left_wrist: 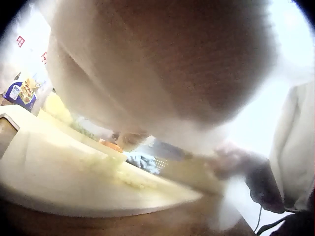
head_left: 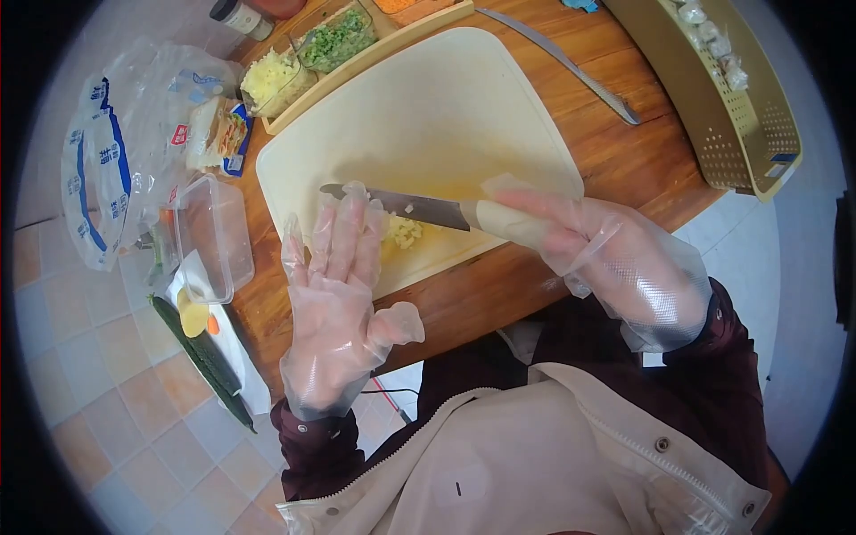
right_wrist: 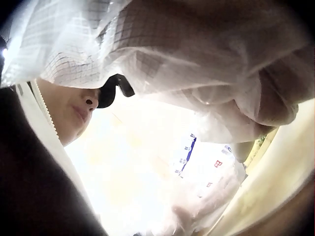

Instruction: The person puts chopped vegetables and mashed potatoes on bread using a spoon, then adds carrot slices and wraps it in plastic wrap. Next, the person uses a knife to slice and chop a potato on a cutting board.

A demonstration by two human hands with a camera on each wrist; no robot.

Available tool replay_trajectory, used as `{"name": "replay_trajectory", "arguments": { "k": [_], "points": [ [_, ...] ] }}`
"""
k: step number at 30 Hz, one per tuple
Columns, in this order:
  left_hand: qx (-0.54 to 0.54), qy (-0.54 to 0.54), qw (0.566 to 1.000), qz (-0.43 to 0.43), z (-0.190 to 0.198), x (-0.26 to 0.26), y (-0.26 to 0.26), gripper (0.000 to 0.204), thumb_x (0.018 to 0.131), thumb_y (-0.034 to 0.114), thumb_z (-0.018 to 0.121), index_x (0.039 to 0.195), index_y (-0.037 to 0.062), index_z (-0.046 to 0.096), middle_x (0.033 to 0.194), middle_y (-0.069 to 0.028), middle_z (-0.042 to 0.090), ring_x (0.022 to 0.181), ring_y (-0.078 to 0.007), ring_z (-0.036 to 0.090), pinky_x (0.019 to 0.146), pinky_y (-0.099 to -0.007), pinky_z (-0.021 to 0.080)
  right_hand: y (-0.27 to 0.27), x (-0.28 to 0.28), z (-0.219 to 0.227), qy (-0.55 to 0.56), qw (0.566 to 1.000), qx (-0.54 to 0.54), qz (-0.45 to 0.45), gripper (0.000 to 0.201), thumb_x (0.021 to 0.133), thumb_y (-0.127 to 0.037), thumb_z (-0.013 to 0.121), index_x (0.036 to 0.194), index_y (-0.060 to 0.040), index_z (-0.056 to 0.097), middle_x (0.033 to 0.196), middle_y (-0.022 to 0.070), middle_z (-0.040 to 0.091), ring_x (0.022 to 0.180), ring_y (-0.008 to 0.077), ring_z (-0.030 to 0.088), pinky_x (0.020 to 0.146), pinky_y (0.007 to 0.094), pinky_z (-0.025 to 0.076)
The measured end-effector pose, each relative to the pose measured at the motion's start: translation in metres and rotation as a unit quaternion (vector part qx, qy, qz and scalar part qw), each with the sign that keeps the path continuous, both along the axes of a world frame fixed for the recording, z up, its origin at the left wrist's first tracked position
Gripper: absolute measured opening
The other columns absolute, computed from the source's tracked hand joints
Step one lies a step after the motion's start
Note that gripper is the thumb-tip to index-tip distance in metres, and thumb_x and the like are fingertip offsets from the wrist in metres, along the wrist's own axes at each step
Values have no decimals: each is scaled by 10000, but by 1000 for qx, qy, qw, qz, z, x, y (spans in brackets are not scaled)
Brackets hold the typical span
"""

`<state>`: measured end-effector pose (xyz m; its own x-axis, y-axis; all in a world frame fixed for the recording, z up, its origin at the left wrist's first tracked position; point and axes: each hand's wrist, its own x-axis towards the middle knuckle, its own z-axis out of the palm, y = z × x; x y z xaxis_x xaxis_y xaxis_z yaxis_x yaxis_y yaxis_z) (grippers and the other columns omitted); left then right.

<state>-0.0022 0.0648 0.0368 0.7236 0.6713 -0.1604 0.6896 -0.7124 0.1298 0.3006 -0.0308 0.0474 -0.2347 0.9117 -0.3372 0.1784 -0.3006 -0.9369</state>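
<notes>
In the head view the right hand (head_left: pixel 624 259), in a clear plastic glove, grips the pale handle of a knife (head_left: pixel 419 208) held above the white cutting board (head_left: pixel 419 107). The gloved left hand (head_left: pixel 339 303) has its fingers extended, with the fingertips at the blade near its tip end and the thumb apart. Small pale yellow chopped pieces (head_left: pixel 406 232) lie on the board below the blade. In the left wrist view, the left hand (left_wrist: pixel 157 59) fills the upper part, blurred. The right wrist view has the right hand's curled fingers (right_wrist: pixel 266 103); the blade is hidden there.
Containers of chopped food (head_left: pixel 339 40) stand along the board's far edge. A second knife (head_left: pixel 571 71) lies at the right, beside a perforated basket (head_left: pixel 740 116). On the left are a clear plastic box (head_left: pixel 214 236), plastic bags (head_left: pixel 107 160) and a cucumber (head_left: pixel 201 357).
</notes>
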Motion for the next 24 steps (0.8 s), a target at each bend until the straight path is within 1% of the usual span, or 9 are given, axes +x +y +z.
{"name": "replay_trajectory", "arguments": {
  "k": [1, 4, 7, 9, 13, 16, 19, 21, 24],
  "points": [
    [0, 1, 1000, -1, 0, 1, -1, 1243, 829, 968, 282, 1638, 28, 369, 1740, -182, 272, 1586, -456, 243, 1275, -622, 57, -1, 0, 0, 27, 1000, -11, -11, 625, 1144, -379, 443, 1638, -2, 369, 1378, 13, 680, 728, 34, 415, 686, 203, 407],
    [3, -37, 999, -5, 0, 5, -5, 1229, 844, 956, 282, 1642, 25, 355, 1732, -182, 293, 1586, -445, 257, 1273, -624, 59, 0, -5, 2, 18, 999, -44, -5, 619, 1142, -358, 451, 1640, -1, 363, 1235, -17, 696, 738, 33, 416, 697, 202, 407],
    [-11, -21, 999, -35, -4, 9, -5, 1216, 857, 946, 272, 1650, 25, 334, 1723, -194, 310, 1591, -427, 262, 1272, -627, 57, -2, -9, -1, 15, 998, 52, -20, 509, 1161, -301, 429, 1571, -1, 469, 883, 42, 570, 807, 163, 531, 766, 303, 485],
    [-8, -14, 999, -41, -3, 12, -5, 1115, 968, 856, 212, 1605, -44, 382, 1696, -211, 356, 1598, -410, 261, 1296, -600, 47, -3, -8, 1, 56, 998, 24, -25, 509, 1165, -300, 418, 1569, 4, 468, 933, 34, 583, 842, 150, 534, 791, 296, 487],
    [-2, 22, 999, -28, 0, 0, -3, 1090, 992, 835, 185, 1609, -42, 382, 1699, -216, 347, 1606, -410, 242, 1298, -592, 39, -5, -3, -1, 59, 997, -4, -40, 502, 1157, -285, 433, 1565, 5, 473, 999, 73, 629, 856, 170, 551, 830, 311, 503],
    [20, -80, 996, -24, -2, -14, 2, 1070, 1010, 813, 159, 1615, -43, 373, 1692, -227, 355, 1609, -410, 237, 1299, -582, 33, -4, -1, 3, 0, 998, 55, -21, 503, 1133, -249, 480, 1563, 11, 467, 1112, 119, 698, 883, 219, 615, 853, 353, 528],
    [27, -119, 992, 40, 1, -20, 8, 907, 1059, 641, 323, 1606, -82, 355, 1710, -225, 321, 1614, -375, 232, 1310, -553, 36, -5, -5, -5, -12, 996, 80, 22, 561, 1126, -301, 496, 1612, -29, 429, 1097, 37, 732, 719, 126, 532, 704, 243, 469],
    [20, -155, 987, 25, -3, -25, 13, 756, 1062, 430, 366, 1623, -76, 323, 1727, -223, 282, 1613, -380, 225, 1316, -534, 57, -6, -9, -22, -76, 979, 186, 37, 530, 1105, -269, 530, 1595, -76, 468, 1187, 94, 745, 791, 232, 630, 760, 298, 526],
    [15, -148, 988, 36, -15, -43, 10, 735, 1059, 407, 368, 1630, -54, 322, 1730, -212, 282, 1612, -375, 234, 1314, -518, 75, 5, -18, 3, -195, 956, 193, 101, 510, 1071, -226, 573, 1570, -138, 512, 1209, 137, 735, 920, 322, 688, 835, 347, 568]
  ]
}}
